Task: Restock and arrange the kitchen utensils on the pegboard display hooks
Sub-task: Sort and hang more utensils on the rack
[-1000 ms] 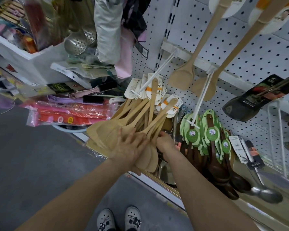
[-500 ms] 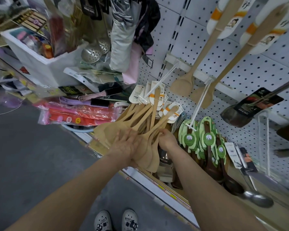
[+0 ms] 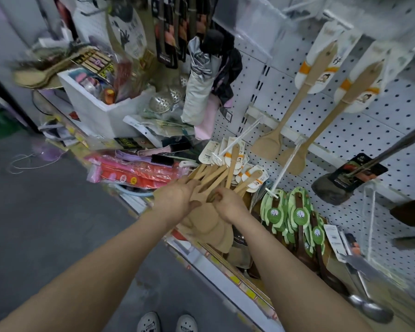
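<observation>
Left hand [image 3: 175, 200]: centre of view, back facing up, fingers laid over the bundle and thumb tucked beneath, gripping the necks of the wooden spatulas [image 3: 213, 232]
Right hand [image 3: 228, 205]: just at 3 o'clock of the left hand, fingers curled round the handles of the same bundle
Wooden spatulas: held between both hands in front of the low shelf edge, blades fanned toward 6 o'clock, handles with white and orange cards splayed toward 1 o'clock, the cards lying by the white hook [image 3: 240, 137]
White hook: juts out of the pegboard [image 3: 345, 149] at 12 o'clock of the hands; whether any card hangs on it I cannot tell
Second hook [image 3: 285, 168]: at 2 o'clock of the hands, carrying the green-carded dark spoons [image 3: 298, 214]
Green-carded dark spoons: packed in a row at 3 o'clock of the right hand
Hanging spatulas [image 3: 297, 109]: two long wooden ones on the pegboard at 1 o'clock, blades down
Black turner [image 3: 333, 190]: at 3 o'clock, beyond the green cards, head down
White box [image 3: 98, 111]: at 10 o'clock, stuffed with mixed goods
Red packets [image 3: 134, 173]: at 9 o'clock of the hands, flat on the shelf
Steel ladle [image 3: 371, 312]: at 5 o'clock, lying low
Shoes [image 3: 168, 323]: at 6 o'clock on grey floor
</observation>
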Motion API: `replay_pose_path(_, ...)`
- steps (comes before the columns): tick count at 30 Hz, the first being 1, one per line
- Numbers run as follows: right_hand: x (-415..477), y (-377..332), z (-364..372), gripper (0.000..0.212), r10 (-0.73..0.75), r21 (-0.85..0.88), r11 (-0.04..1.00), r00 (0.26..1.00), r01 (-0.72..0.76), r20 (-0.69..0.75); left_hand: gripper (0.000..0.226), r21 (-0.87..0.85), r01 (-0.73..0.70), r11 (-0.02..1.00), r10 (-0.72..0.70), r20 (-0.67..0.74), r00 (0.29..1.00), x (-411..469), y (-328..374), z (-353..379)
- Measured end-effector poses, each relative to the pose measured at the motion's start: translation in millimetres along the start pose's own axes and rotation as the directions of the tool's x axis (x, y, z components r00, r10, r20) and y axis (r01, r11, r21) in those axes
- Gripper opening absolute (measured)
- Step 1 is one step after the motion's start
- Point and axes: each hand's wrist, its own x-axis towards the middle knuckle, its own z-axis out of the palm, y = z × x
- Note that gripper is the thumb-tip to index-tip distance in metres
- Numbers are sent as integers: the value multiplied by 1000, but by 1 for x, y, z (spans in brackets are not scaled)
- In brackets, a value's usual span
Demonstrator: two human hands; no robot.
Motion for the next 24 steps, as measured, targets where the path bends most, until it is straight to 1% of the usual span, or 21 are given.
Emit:
replay_pose_path(3,-12,-39,-5,37,-150,-86,985,989,147,-19,47,-143,49,988,-70,-146,987,-15,-12,-37)
replay_pose_path(5,-21,-70,-9,36,-267,-140,956,963,258,-46,40,-201,75,977,-124,-241,963,-28,-23,-64)
replay_pose_path(8,-30,-119,-10,34,-425,-191,894,903,406,-68,38,-251,126,960,-210,-344,915,-52,-40,-104)
replay_pose_path(13,-40,-203,-2,32,-628,-226,768,774,600,-83,38,-316,195,929,-337,-499,798,-96,-80,-167)
replay_pose_path(16,-41,-257,10,34,-709,-238,695,701,679,-71,41,-331,234,914,-388,-552,738,-117,-119,-192)
replay_pose_path(18,-39,-281,14,35,-739,-248,664,671,706,-68,40,-341,251,906,-410,-560,720,-122,-140,-202)
replay_pose_path(21,-28,-333,34,36,-780,-275,612,624,741,-55,37,-351,263,899,-430,-583,689,-131,-189,-223)
replay_pose_path(24,-13,-389,57,36,-795,-302,589,604,749,-51,37,-331,283,900,-431,-593,680,-140,-244,-250)
